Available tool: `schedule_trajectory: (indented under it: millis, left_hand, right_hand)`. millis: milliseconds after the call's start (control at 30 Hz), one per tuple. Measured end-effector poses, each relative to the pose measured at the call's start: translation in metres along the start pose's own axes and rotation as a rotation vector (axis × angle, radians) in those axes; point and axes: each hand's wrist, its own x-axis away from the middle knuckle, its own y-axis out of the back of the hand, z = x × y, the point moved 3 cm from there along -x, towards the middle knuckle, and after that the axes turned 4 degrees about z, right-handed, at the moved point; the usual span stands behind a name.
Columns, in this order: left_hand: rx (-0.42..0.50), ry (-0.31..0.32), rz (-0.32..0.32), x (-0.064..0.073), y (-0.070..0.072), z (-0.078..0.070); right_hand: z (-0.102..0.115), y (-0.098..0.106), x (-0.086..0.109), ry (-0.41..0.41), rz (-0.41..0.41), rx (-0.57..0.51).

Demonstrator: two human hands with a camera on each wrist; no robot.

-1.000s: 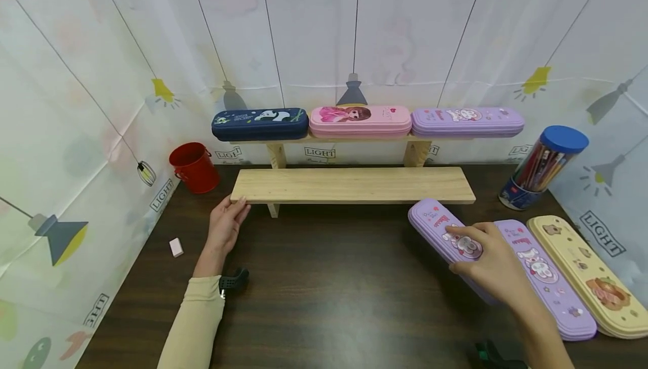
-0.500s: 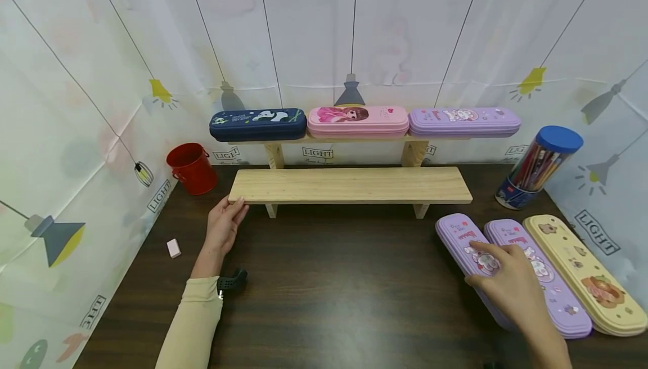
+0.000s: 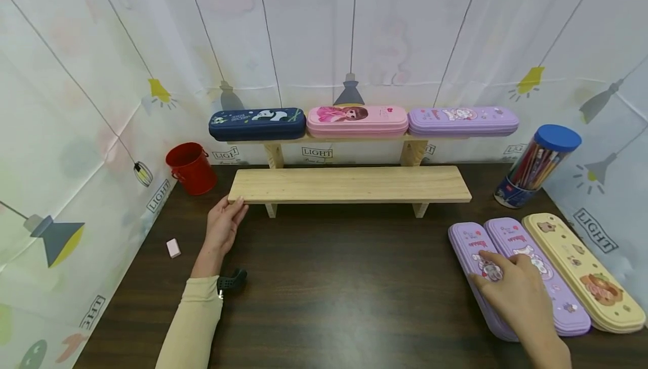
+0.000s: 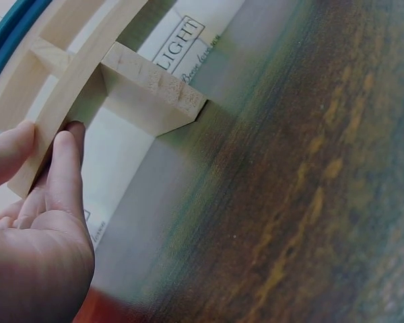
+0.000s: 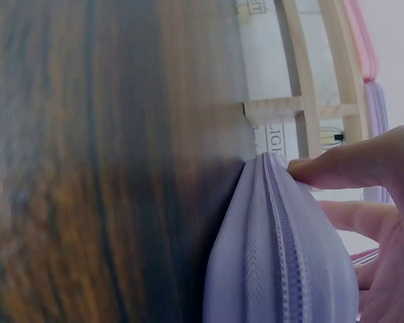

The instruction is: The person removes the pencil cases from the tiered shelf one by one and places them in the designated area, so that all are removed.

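Observation:
My left hand grips the left end of the wooden shelf's lower board, thumb on top and fingers underneath, as the left wrist view also shows. On the right, my right hand holds a purple pencil case across its width, thumb along the left side. This case lies flat on the dark table, its top end pointing toward the shelf. In the right wrist view its zipper side faces the camera. Right beside it lies a second purple pencil case, then a yellow one.
Along the upper shelf stand a navy panda pencil case, a pink one and a purple one. A red bucket is left of the shelf. A pencil tub with a blue lid stands right. A small white eraser lies left.
My right hand has carried the purple pencil case right and toward me, down to the table alongside the other purple one. My left hand keeps its hold on the shelf board.

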Motion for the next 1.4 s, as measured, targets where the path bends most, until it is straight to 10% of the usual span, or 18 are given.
schedule_trajectory:
  millis: [533, 1400]
  left_hand:
    - [-0.016, -0.015, -0.005, -0.003, 0.002, 0.003]
    - [-0.037, -0.036, 0.015, -0.003, 0.003, 0.004]
  right_hand:
    - [-0.001, 0.005, -0.008, -0.005, 0.025, 0.035]
    - [0.042, 0.053, -0.096, 0.375, -0.091, -0.058]
